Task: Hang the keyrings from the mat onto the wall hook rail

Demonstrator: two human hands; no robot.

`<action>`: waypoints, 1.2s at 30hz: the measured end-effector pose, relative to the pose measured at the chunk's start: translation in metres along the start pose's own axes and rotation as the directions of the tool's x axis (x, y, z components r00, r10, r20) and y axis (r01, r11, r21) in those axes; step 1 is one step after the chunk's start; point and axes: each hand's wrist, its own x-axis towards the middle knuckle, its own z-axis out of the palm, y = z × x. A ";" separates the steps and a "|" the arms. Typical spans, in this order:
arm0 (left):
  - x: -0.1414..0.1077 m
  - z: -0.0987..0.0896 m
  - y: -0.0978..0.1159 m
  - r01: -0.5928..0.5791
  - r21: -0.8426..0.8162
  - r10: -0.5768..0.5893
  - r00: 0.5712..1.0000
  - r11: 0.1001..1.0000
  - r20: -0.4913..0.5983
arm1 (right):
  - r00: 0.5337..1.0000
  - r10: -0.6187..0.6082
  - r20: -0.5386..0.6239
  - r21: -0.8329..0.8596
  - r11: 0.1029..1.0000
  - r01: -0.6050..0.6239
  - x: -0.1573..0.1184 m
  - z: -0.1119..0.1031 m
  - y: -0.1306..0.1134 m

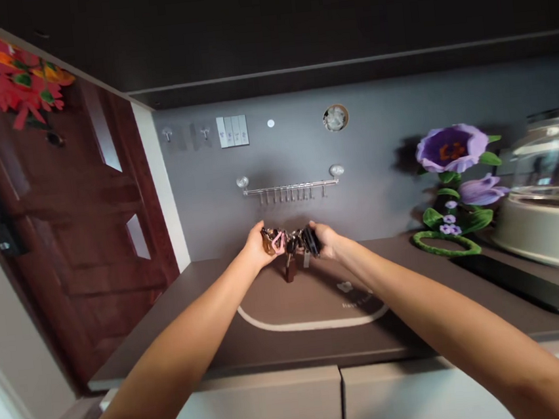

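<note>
Both arms reach forward over a brown mat with a pale border (289,314). Between the hands hangs a bunch of keys (292,242), with a pink piece, dark fobs and a brown tag dangling from it. My left hand (257,246) is closed on the bunch's left end. At the right end, my right hand (326,239) grips it by a black fob (311,241). Just above and behind the keys, a clear rail with a row of small hooks (291,187) is fixed to the grey wall by two round mounts.
Purple felt flowers (452,150) with a green ring base stand on the right, beside a black slab-like object (528,283) and a white appliance with a clear top (553,229). A dark shelf (292,30) overhangs the counter. A red-brown door (83,222) is at left.
</note>
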 end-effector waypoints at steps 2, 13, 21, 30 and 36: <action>-0.006 -0.019 -0.008 0.064 0.069 -0.064 0.998 0.996 -0.001 | 0.984 0.176 0.002 -0.067 0.982 -0.175 -0.006 -0.016 0.017; -0.023 -0.056 0.010 -0.178 0.507 0.177 0.983 0.843 0.051 | 0.960 -0.236 -0.147 -0.703 0.708 0.067 -0.030 -0.085 0.008; -0.029 -0.076 0.010 -0.258 0.885 0.195 0.961 0.386 0.196 | 0.900 -0.414 -0.135 -0.833 0.540 0.123 -0.038 -0.085 0.013; -0.072 -0.039 0.031 -0.416 0.737 0.062 0.887 0.533 0.457 | 0.916 -0.072 0.395 -0.691 0.634 0.348 -0.080 -0.025 -0.009; -0.083 -0.035 0.006 -0.304 0.479 0.008 0.851 0.823 0.525 | 0.799 0.162 0.579 -0.355 0.932 0.069 -0.094 0.003 0.013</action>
